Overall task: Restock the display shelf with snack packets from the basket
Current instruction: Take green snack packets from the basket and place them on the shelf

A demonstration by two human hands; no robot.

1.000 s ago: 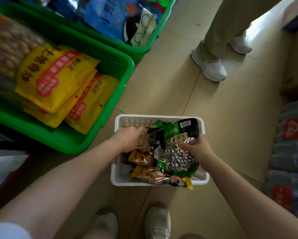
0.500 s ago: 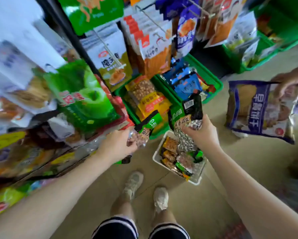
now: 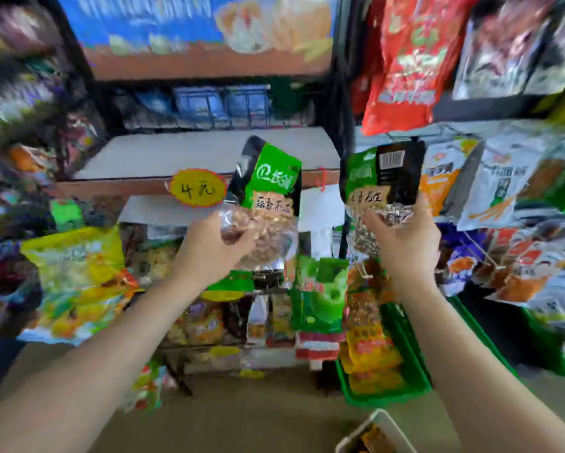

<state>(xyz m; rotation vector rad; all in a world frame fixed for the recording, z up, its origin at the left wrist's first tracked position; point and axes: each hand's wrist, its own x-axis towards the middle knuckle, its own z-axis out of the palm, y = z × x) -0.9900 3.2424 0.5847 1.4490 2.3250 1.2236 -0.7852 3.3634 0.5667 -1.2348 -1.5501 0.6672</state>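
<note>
Bright, even light w/ no hard shadows; source can't be told. Heavy motion blur across the whole view, worst at the left edge, where packets smear into streaks. Centre is sharpest: green peanut packet (image 3: 268,191) and yellow price tag (image 3: 197,188) are just legible, tho print is soft. Clear film on the packets held up shows small glints, esp. the crinkled one by the right hand (image 3: 402,243). Wide-angle bend: shelf posts lean, forearms stretch big toward the bottom corners. Recess behind the white shelf board (image 3: 206,152) is dim. Compression blotches in colours throughout.
</note>
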